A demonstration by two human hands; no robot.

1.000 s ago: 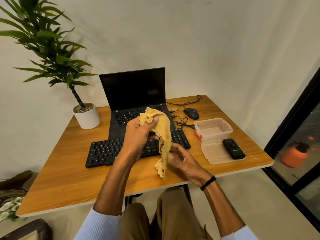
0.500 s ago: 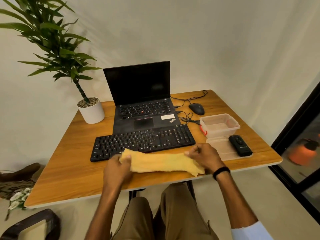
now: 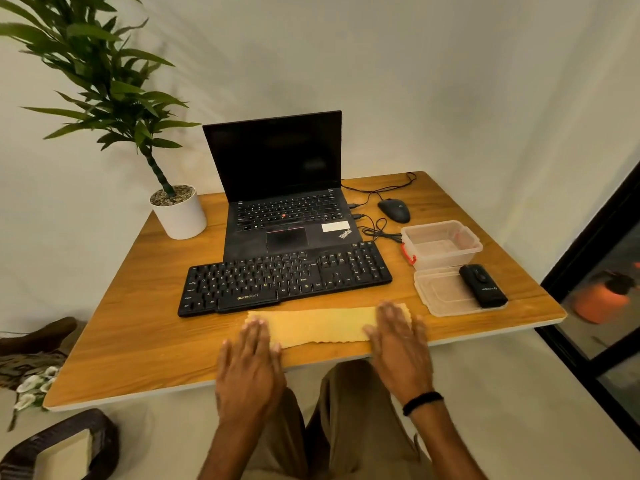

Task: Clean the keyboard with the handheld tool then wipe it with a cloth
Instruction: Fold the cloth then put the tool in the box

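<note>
A yellow cloth (image 3: pixel 320 325) lies folded into a flat strip on the wooden table (image 3: pixel 138 341), just in front of the black keyboard (image 3: pixel 284 277). My left hand (image 3: pixel 251 365) lies flat with straight fingers on the cloth's left end. My right hand (image 3: pixel 400 337) lies flat on its right end. A black handheld tool (image 3: pixel 483 285) rests on a clear container lid (image 3: pixel 443 294) at the right, away from both hands.
An open black laptop (image 3: pixel 280 188) stands behind the keyboard. A clear plastic box (image 3: pixel 441 244) and a wired mouse (image 3: pixel 394 210) sit at the right. A potted plant (image 3: pixel 178 211) stands at the back left. A black door frame (image 3: pixel 588 289) is at the far right.
The cloth was held up bunched in both hands, then stretched out lengthwise, and now lies flat on the table. Both hands have let go of it and lie flat on its ends.
</note>
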